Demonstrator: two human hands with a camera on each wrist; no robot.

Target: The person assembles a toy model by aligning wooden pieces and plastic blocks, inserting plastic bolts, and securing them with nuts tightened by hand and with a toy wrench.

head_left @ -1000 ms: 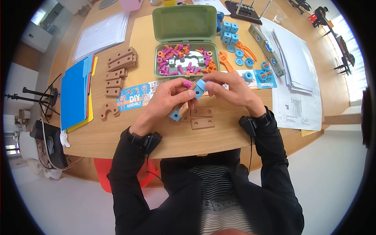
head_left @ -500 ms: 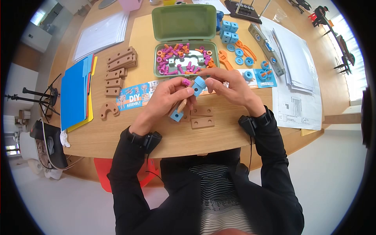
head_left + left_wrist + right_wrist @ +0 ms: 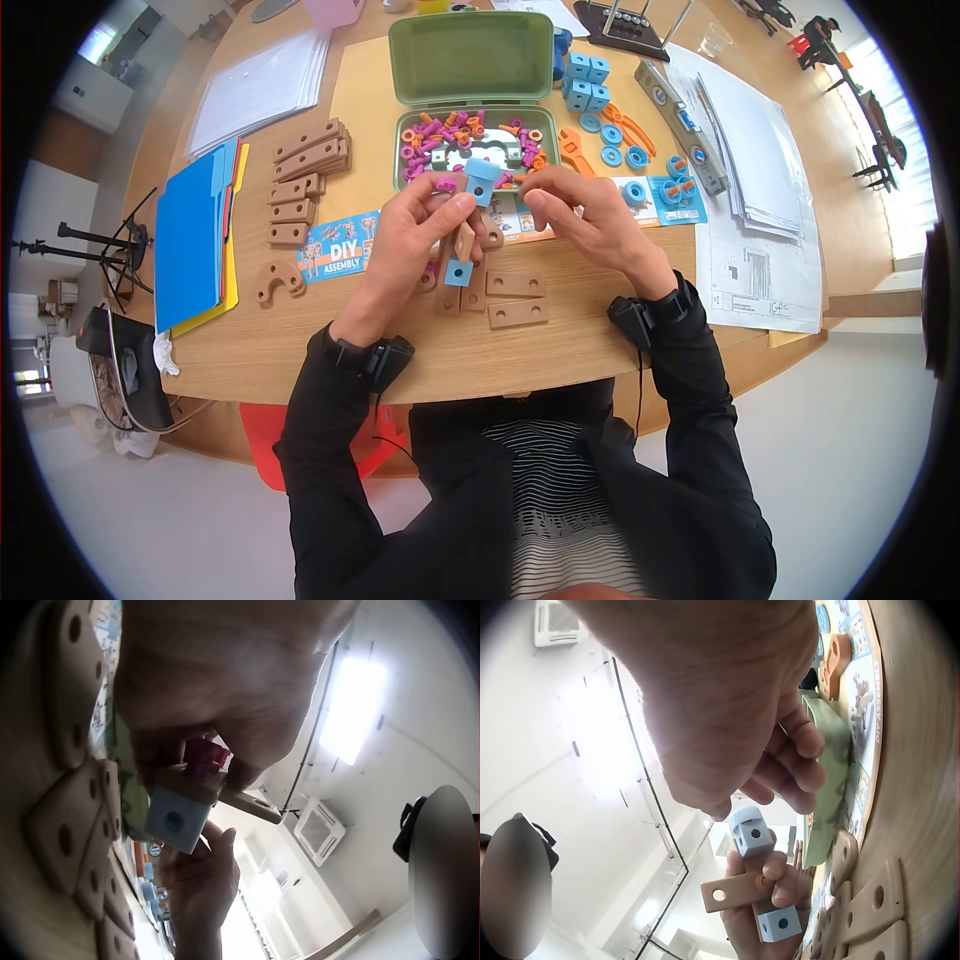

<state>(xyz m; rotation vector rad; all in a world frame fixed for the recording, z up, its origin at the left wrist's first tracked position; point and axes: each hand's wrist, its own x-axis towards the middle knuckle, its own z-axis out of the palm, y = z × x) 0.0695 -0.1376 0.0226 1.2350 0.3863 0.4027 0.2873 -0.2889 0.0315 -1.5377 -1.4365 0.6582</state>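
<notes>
My left hand [image 3: 420, 230] grips a toy assembly of crossed wooden strips, with a light blue block [image 3: 481, 190] at its upper end and another blue block [image 3: 458, 273] lower down. A rounded blue cap [image 3: 746, 817] tops the upper block in the right wrist view. Where the strips cross, an orange piece [image 3: 763, 882] shows between the left fingers. A pink bolt head [image 3: 204, 757] sticks out near the left fingers. My right hand [image 3: 590, 215] hovers just right of the upper block, fingers loosely bent and holding nothing.
Behind the hands stands an open green box [image 3: 400, 150] of pink and orange bolts. Wooden strips [image 3: 517, 300] lie under the hands, with more strips [image 3: 310, 155] at left. Blue cubes [image 3: 585, 82], blue wheels [image 3: 636, 157] and an orange wrench [image 3: 575, 150] are at right.
The right fingers have come off the upper blue block and drawn slightly right. My left hand has turned the assembly more upright and shifted its upper block left and away from me.
</notes>
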